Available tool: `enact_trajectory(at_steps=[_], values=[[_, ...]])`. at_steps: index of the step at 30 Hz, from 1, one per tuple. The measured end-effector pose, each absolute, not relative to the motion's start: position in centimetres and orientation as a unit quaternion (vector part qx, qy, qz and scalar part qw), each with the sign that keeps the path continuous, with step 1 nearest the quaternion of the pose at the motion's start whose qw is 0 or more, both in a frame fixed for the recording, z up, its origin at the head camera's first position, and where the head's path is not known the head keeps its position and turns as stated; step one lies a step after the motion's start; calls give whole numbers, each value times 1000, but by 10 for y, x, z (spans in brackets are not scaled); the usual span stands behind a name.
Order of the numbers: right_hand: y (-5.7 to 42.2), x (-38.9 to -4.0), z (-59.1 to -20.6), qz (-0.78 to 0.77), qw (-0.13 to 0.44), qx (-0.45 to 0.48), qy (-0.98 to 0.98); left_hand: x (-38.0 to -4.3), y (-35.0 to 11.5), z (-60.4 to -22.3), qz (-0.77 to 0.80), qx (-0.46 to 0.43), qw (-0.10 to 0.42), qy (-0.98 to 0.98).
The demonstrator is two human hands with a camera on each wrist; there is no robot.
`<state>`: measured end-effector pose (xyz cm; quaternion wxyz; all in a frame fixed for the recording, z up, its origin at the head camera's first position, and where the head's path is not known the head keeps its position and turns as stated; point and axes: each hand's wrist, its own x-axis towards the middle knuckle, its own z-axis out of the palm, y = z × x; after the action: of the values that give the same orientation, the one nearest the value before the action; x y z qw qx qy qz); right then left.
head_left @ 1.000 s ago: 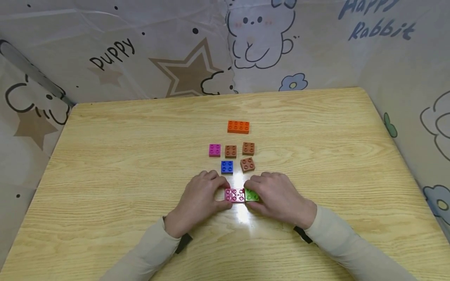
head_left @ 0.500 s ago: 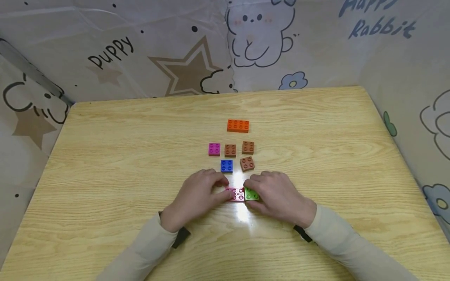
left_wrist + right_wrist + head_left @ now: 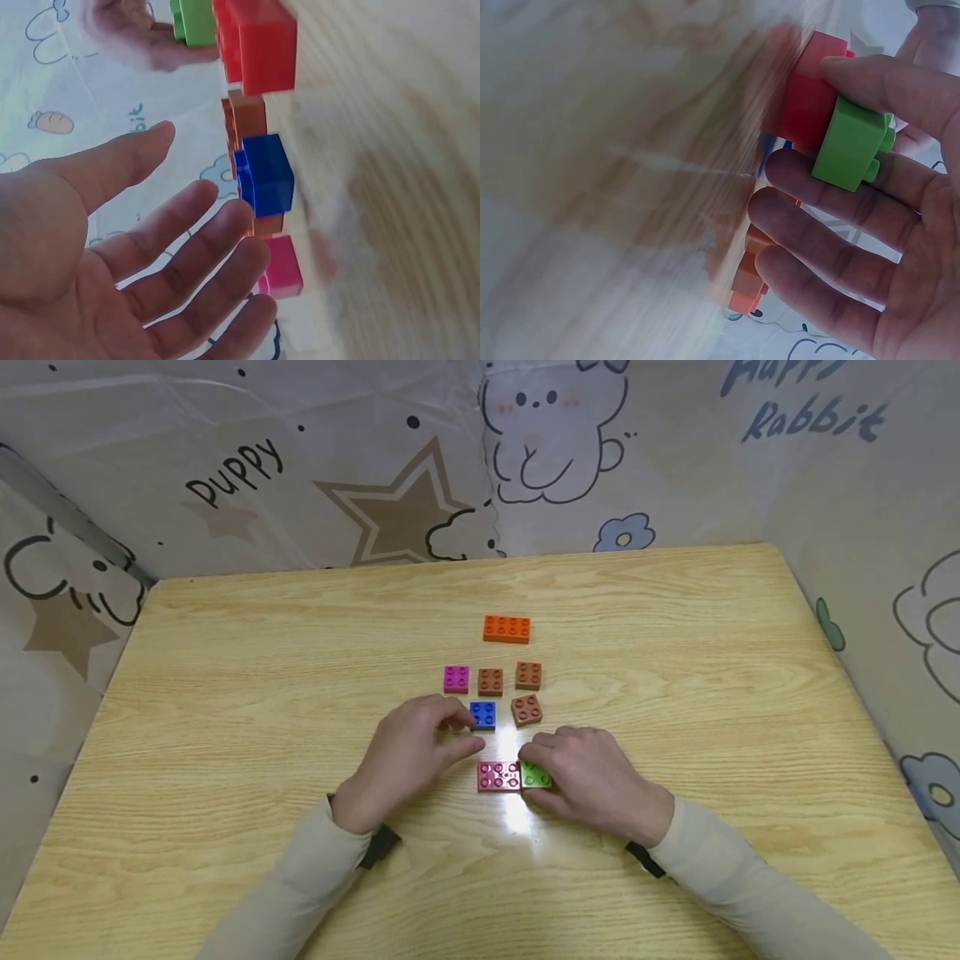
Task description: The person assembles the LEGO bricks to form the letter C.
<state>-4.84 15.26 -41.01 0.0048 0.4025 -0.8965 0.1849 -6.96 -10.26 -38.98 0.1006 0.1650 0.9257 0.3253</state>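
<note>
In the head view my left hand (image 3: 405,752) hangs beside a small blue building brick (image 3: 483,715), fingers parted and nothing between them. Whether a fingertip touches the blue brick I cannot tell. With thumb and fingers, my right hand (image 3: 588,777) pinches a green brick (image 3: 536,775) that sits at the right end of a longer red brick (image 3: 498,776). The right wrist view has the thumb's tip against the red brick (image 3: 808,105), next to the green brick (image 3: 851,142). The green one stands higher than the red one in the left wrist view.
Behind the blue brick lie several brown bricks (image 3: 491,682) and a magenta brick (image 3: 456,679). Farther back is a long orange brick (image 3: 507,629). All rest on a wood-grain table (image 3: 262,693), with a printed cloth (image 3: 300,468) around its far sides.
My left hand has let go of the red brick and moved up and left to the blue brick. My right hand keeps its place at the green brick.
</note>
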Motion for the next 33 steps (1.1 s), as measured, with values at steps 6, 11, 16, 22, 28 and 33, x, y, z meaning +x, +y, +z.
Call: enact_trajectory(at_steps=[6,11,16,22,28,33], values=[[153,-49,-410,188,3,400,-897,-78,-107,-387,338,161,73,925],[153,-49,-410,189,3,399,-897,-87,-109,-387,338,155,56,926],[153,-49,-411,188,2,398,-898,-97,-110,-387,335,150,45,929],[153,-48,-411,189,1,398,-898,-106,-112,-389,338,155,32,928],[153,-48,-411,189,3,397,-898,-113,-108,-390,329,151,30,932],[152,-48,-411,191,2,397,-898,-118,-106,-392,317,139,45,937]])
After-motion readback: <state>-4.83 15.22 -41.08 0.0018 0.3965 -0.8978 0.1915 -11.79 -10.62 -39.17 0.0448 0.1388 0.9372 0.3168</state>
